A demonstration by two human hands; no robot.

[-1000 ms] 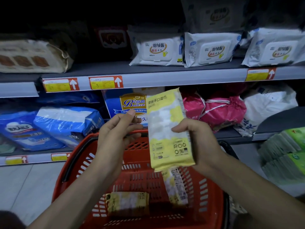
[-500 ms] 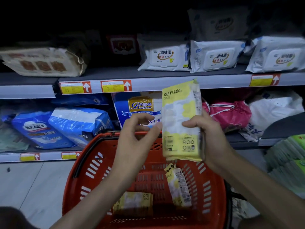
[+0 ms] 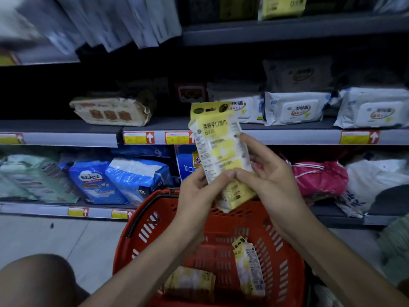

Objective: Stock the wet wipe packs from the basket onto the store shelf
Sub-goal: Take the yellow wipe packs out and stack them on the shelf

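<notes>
The held wet wipe pack (image 3: 218,151) is pale yellow with white patches and dark print (a darker yellow tab at its top). The basket (image 3: 155,220) is red with a black handle; two packs in the basket (image 3: 250,269) show the same yellow and white. The shelf (image 3: 287,136) edge is grey, carrying yellow price labels (image 3: 138,137) framed in red with white arrows. Along it lie white packs (image 3: 294,108), blue-and-white packs (image 3: 137,178), and a pink bag (image 3: 318,178).

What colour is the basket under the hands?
Red, with a dark handle; seen in the head view.
</notes>
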